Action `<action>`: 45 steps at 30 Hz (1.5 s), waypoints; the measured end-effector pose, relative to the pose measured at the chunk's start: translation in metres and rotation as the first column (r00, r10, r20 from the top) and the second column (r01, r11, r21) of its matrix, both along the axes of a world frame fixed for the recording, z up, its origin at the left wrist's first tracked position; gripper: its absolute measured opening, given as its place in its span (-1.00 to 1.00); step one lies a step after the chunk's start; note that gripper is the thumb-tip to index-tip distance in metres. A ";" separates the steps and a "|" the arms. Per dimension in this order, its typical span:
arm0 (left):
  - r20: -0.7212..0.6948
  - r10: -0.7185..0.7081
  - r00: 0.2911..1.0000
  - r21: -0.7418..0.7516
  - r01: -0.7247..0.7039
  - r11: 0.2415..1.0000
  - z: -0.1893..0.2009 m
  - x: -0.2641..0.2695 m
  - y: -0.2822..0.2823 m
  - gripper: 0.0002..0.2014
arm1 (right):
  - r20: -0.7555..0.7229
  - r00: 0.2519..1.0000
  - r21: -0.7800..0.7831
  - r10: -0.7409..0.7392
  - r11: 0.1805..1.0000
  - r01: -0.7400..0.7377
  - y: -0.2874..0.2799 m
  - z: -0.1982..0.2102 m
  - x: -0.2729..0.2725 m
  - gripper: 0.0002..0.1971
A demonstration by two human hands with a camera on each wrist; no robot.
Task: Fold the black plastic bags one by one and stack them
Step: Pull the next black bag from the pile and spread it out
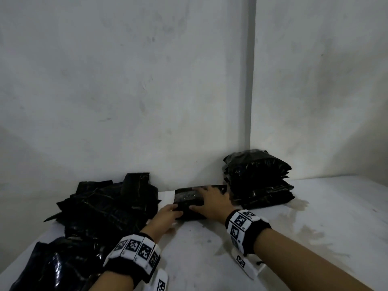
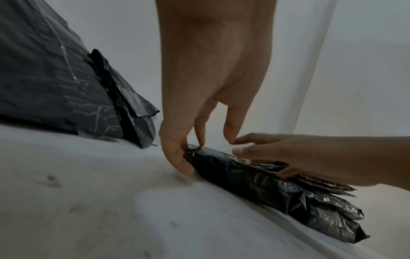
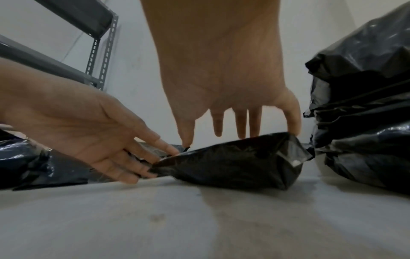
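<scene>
Lying on the white table [image 1: 210, 259], a folded black bag [image 1: 189, 201] is handled by both hands. The right hand [image 1: 212, 203] is spread flat on top of it, fingers straight and pressing down, as is seen in the right wrist view, where the fingertips [image 3: 241, 129] reach the bag's upper edge [image 3: 239, 157]. The left hand [image 1: 165, 219] is set at the bag's near left end; in the left wrist view its thumb [image 2: 177, 157] and a fingertip are closed on that end of the bag [image 2: 255, 182], so the end is pinched, lightly by the look of it.

Just beyond the right hand's fingers, on their right, a stack of folded bags [image 1: 259, 179] stands against the wall [image 1: 147, 91], apart from the bag under the palm by a narrow gap. To the left of the left hand's fingers, a loose heap of unfolded bags [image 1: 105, 208] is spread over the table, its nearest edge close beside the wrist. A grey metal shelf frame [image 3: 99, 57] is seen behind the left hand in the right wrist view.
</scene>
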State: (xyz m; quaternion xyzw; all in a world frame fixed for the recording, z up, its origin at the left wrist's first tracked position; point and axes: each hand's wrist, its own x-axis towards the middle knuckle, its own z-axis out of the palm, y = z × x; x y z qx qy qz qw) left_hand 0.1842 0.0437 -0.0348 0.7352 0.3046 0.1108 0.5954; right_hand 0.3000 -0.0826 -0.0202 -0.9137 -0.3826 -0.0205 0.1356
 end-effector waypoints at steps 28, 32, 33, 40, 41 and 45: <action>0.341 0.312 0.887 0.424 -0.441 0.791 0.041 -0.174 0.060 -0.77 | -0.222 0.868 0.057 0.443 0.895 -0.442 0.053 0.026 -0.090 -0.70; 0.149 0.601 0.785 0.579 -0.562 0.590 0.036 -0.198 0.066 -0.70 | -0.377 0.772 0.187 0.512 0.858 -0.478 0.074 0.020 -0.161 -0.44; 0.022 0.670 0.742 0.565 -0.562 0.605 0.033 -0.204 0.066 -0.56 | -0.422 0.755 0.217 0.501 0.865 -0.453 0.079 0.016 -0.172 -0.30; -0.189 0.671 0.717 0.373 -0.580 0.724 0.011 -0.231 0.074 -0.06 | -0.451 0.805 0.223 0.386 0.922 -0.317 0.084 0.002 -0.191 -0.60; -0.193 0.689 0.698 0.400 -0.586 0.705 0.010 -0.233 0.074 0.00 | -0.499 0.776 0.252 0.386 0.921 -0.296 0.080 0.002 -0.187 -0.73; -0.097 0.701 0.707 0.433 -0.604 0.669 0.015 -0.235 0.066 0.09 | -0.687 0.600 0.442 0.411 0.891 -0.104 0.059 0.010 -0.172 -0.88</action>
